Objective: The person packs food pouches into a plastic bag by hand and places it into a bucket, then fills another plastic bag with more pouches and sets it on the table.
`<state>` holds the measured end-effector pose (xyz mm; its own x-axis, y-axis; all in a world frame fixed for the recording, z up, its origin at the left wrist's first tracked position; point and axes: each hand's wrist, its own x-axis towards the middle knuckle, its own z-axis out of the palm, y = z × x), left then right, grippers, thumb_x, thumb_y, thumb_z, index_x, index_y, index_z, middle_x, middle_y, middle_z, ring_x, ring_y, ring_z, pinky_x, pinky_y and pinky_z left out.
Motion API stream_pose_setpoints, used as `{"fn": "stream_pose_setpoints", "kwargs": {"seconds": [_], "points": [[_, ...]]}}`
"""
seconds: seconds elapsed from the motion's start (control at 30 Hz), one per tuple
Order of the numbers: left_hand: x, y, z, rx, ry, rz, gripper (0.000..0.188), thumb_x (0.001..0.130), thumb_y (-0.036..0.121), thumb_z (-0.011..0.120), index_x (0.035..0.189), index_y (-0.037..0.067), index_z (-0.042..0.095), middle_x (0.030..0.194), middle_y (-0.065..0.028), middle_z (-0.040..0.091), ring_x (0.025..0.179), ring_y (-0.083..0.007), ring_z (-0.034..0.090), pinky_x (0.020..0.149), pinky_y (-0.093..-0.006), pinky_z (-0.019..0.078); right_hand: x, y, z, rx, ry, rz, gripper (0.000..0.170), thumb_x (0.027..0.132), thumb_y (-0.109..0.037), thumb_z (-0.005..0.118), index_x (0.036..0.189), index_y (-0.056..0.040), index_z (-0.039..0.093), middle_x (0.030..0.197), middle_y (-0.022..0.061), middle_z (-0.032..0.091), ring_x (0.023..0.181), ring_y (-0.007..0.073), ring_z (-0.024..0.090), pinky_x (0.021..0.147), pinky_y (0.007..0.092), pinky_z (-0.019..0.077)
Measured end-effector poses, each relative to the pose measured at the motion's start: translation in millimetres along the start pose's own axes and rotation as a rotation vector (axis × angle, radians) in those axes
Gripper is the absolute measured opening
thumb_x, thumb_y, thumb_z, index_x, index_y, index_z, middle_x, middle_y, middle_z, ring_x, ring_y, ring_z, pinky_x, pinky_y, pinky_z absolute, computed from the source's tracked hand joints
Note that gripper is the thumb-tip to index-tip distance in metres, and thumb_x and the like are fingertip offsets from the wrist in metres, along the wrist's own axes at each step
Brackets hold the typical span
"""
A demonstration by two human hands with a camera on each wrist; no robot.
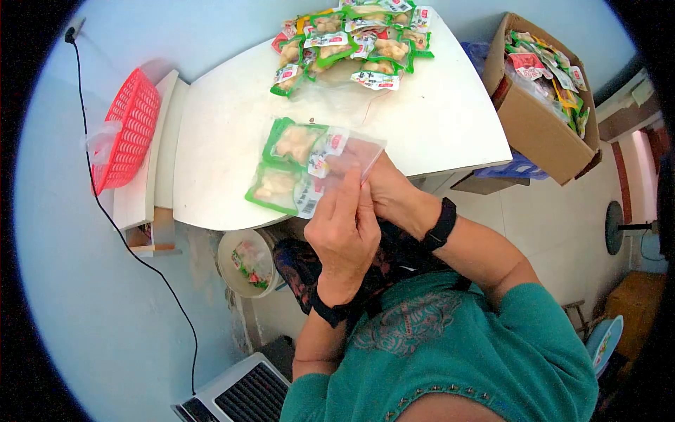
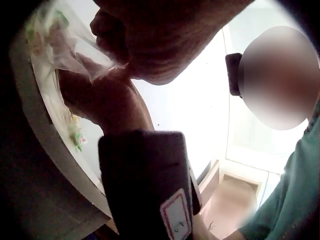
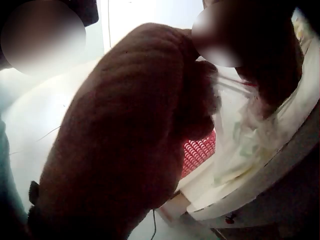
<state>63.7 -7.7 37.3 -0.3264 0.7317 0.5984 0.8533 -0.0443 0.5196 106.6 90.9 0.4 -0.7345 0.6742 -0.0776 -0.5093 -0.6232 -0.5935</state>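
A clear plastic bag (image 1: 374, 145) lies over the table's front edge with two green-edged food packs (image 1: 292, 141) inside, pale pieces showing through their windows. My left hand (image 1: 343, 228) pinches the bag's open end between thumb and fingertips. Close against it, my right hand (image 1: 387, 184) grips the same end, its fingers partly covered by the clear film. In the left wrist view the crinkled plastic (image 2: 82, 47) stretches between both hands. Curled right-hand fingers (image 3: 202, 102) sit at the film in the right wrist view.
Several similar packs (image 1: 390, 49) are heaped at the back of the white table (image 1: 225, 141). A cardboard box (image 1: 545, 133) full of packs stands at the right. To the left are a red basket (image 1: 133, 126) and a black cable (image 1: 140, 260); a bucket (image 1: 228, 264) sits below the edge.
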Motion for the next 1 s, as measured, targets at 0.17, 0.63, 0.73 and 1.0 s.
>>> {"fn": "stream_pose_setpoints", "kwargs": {"seconds": [0.17, 0.63, 0.73, 1.0], "points": [[-1.1, -2.1, 0.9, -0.016, 0.004, 0.002, 0.023, 0.089, 0.006, 0.064, 0.111, 0.000, 0.067, 0.085, -0.0186, 0.067, 0.069, -0.0306, 0.064, 0.063, -0.0365, 0.0513, 13.0, 9.5, -6.8, -0.023, -0.031, -0.021, 0.033, 0.093, -0.009, 0.060, 0.122, 0.0030, 0.052, 0.112, 0.0101, 0.061, 0.094, 0.0171, 0.063, 0.080, 0.0297, 0.0568], [2.5, -18.3, 5.6, 0.001, 0.060, -0.033, 0.021, 0.090, 0.005, 0.061, 0.109, -0.001, 0.067, 0.086, -0.0174, 0.067, 0.073, -0.0297, 0.064, 0.066, -0.0344, 0.0507, 51.7, 6.0, 13.2, -0.483, 0.224, -0.075, 0.014, 0.091, -0.007, 0.059, 0.099, 0.0044, 0.061, 0.087, 0.0060, 0.063, 0.070, 0.0121, 0.060, 0.058, 0.0245, 0.0506], [5.1, -15.4, 3.4, -0.017, 0.066, -0.043, 0.020, 0.090, 0.003, 0.061, 0.108, -0.002, 0.067, 0.087, -0.0168, 0.068, 0.074, -0.0293, 0.065, 0.066, -0.0346, 0.0510, 47.4, 12.4, 1.4, -0.344, 0.155, -0.111, 0.011, 0.091, -0.006, 0.057, 0.094, 0.0043, 0.059, 0.085, 0.0069, 0.062, 0.065, 0.0133, 0.057, 0.055, 0.0273, 0.0482], [4.9, -17.6, 3.1, -0.022, 0.087, -0.057, 0.018, 0.089, 0.004, 0.062, 0.106, -0.003, 0.068, 0.088, -0.0174, 0.069, 0.074, -0.0278, 0.067, 0.066, -0.0343, 0.0519, 14.9, 9.5, -13.6, -0.640, -0.007, -0.203, 0.021, 0.093, -0.005, 0.055, 0.111, 0.0027, 0.060, 0.098, 0.0086, 0.064, 0.082, 0.0141, 0.060, 0.070, 0.0292, 0.0515]]}}
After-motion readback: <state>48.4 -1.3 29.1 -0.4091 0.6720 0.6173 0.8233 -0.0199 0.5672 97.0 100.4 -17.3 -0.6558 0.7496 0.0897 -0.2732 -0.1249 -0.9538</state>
